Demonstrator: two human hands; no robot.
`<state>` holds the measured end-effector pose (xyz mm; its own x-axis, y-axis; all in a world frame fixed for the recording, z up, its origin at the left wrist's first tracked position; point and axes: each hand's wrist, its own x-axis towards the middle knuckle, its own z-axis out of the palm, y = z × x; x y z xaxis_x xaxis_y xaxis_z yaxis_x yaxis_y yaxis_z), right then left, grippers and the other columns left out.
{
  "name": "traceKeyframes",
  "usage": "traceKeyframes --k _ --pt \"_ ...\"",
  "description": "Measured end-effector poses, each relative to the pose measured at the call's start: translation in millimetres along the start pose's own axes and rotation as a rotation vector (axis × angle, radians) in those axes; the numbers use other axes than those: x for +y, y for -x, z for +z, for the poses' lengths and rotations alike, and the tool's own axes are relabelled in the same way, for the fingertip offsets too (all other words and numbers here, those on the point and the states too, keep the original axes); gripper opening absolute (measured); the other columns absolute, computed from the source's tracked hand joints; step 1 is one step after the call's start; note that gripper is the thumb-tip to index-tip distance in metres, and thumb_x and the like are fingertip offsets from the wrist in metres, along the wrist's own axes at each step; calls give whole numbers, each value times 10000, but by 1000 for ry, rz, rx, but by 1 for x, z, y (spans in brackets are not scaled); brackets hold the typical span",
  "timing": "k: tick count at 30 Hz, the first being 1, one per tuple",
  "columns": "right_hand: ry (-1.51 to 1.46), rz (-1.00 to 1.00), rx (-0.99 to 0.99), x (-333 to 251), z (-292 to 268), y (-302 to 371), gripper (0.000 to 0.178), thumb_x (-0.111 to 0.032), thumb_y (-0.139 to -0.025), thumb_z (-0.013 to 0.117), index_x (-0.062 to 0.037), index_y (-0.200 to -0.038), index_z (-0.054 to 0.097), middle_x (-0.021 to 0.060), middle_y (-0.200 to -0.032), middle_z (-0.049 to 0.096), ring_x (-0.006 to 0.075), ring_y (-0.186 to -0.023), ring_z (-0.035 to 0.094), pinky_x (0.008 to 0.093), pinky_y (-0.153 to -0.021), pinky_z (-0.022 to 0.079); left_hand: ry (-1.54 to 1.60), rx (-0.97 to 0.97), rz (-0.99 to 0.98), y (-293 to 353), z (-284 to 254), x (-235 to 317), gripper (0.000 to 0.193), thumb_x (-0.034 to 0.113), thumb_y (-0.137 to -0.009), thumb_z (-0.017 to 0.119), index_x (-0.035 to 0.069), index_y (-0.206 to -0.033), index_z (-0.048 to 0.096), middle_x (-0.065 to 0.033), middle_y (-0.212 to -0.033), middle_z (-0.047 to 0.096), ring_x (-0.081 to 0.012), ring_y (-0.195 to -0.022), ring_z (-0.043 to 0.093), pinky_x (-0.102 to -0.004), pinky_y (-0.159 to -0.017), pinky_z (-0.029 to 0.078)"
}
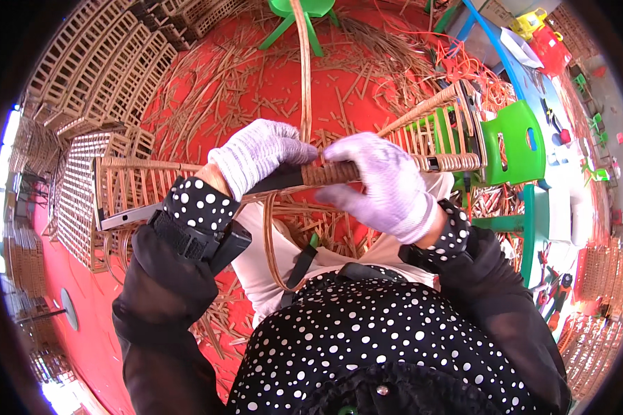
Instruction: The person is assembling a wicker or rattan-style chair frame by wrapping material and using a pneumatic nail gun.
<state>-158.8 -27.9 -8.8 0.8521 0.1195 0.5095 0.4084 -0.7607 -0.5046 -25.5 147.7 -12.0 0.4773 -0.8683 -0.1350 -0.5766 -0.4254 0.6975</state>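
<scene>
Across my lap lies a woven frame with a dark flat metal bar (277, 182) along its near side. Brown rattan wrapping (331, 173) covers the bar's middle in tight turns. A long rattan strip (304, 76) runs from the far side down to the bar between my hands. My left hand (263, 153), in a whitish knit glove, is closed over the bar, its fingertips at the strip. My gloved right hand (387, 183) curls round the wrapped section, fingers above and thumb below. Another rattan loop (270, 242) hangs beneath the bar.
Stacked woven panels (90, 62) stand at the left. Cut rattan scraps (256, 90) litter the red floor (273, 62). A green chair (512, 142) and a blue-edged table (550, 131) with tools are at the right. A green stool (304, 8) stands at the far side.
</scene>
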Motion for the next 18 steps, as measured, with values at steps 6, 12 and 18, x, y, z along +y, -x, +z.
traceKeyframes --k 6,12,18 --pt "493 149 524 98 -95 61 237 -62 -755 722 -18 -963 617 121 -988 632 271 -958 601 362 -881 462 -271 133 328 -7 0 -12 310 79 -583 696 109 -889 654 -105 -720 583 -312 -677 598 -385 -580 489" --pt "-3 895 673 239 -134 195 155 -72 -782 620 -34 -928 653 69 -815 630 151 -786 579 300 -740 467 -452 243 654 7 -5 -12 468 91 -615 743 84 -1061 601 -144 -998 604 -349 -920 572 -415 -771 475" --pt "397 1213 487 320 -111 246 462 -187 -743 714 -24 -1148 564 150 -970 668 229 -861 655 314 -798 506 -250 126 147 0 -3 17 198 169 -800 598 19 -676 561 -84 -597 483 -221 -519 486 -342 -504 352"
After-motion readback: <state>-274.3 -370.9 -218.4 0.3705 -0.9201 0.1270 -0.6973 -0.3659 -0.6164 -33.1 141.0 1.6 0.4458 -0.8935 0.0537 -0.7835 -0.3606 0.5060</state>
